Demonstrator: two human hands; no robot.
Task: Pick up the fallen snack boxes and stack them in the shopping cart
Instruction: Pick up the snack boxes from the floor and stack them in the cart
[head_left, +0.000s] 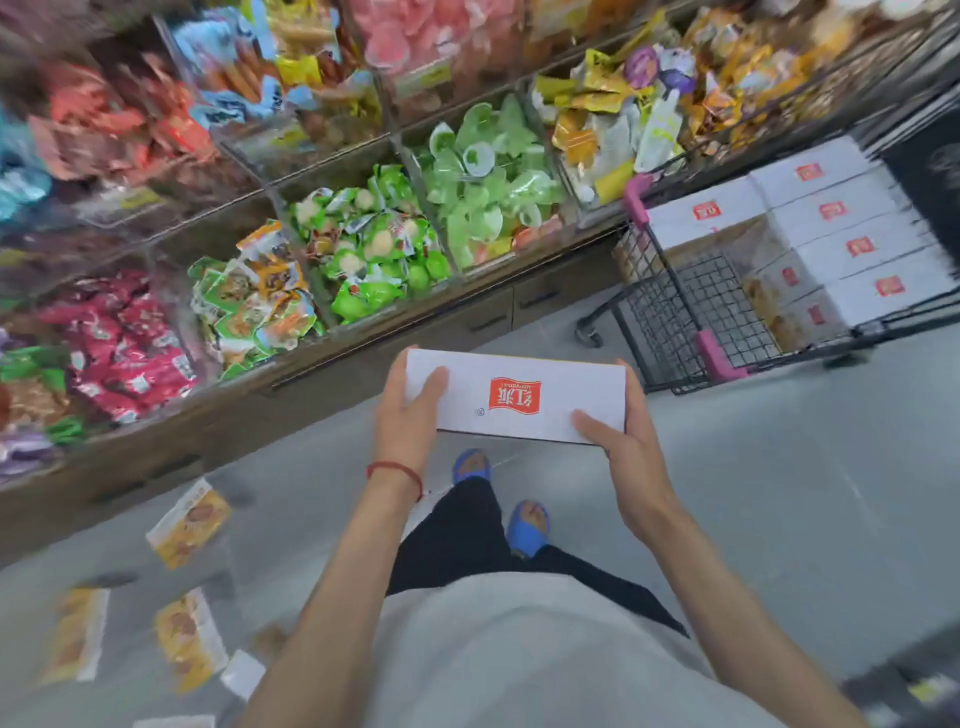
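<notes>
White card box (519, 397): held level above the floor in front of the person's body, short of the shopping cart; a long, flat rectangle with a matt white top and a red printed logo at its middle.
Left hand (410, 410): grips the box's left short end, thumb laid on the top face, fingers hidden round the end.
Right hand (623, 441): grips the right short end at the near corner, thumb on top, fingers curled round the edge.
Handling (judged): likely light and stiff, since it is carried flat without sagging. The smooth card could slide in a loose grip, and the corners would dent if knocked. Taking it by the two short ends suits it and keeps it level for stacking.
Shopping cart (675, 312): dark wire mesh with pink handle trim, standing on the floor at the right, beside the end of the shelf unit.
Stacked boxes (831, 234): matching white boxes with red logos, laid in tidy rows and layers inside the cart. The top of the stack looks like the place for the next one.
Fallen boxes (189, 522): at least three on the floor at lower left, near the foot of the shelf unit and well apart from the cart; yellow-orange printed faces up, blurred.
Floor (779, 493): pale grey, smooth, with faint tile joints.
Shelf bins (363, 244): clear-walled compartments of glossy wrapped snacks in green, red, yellow and pink, over a wood-toned drawer base.
Stage (judged): one box in transit, more to collect.
</notes>
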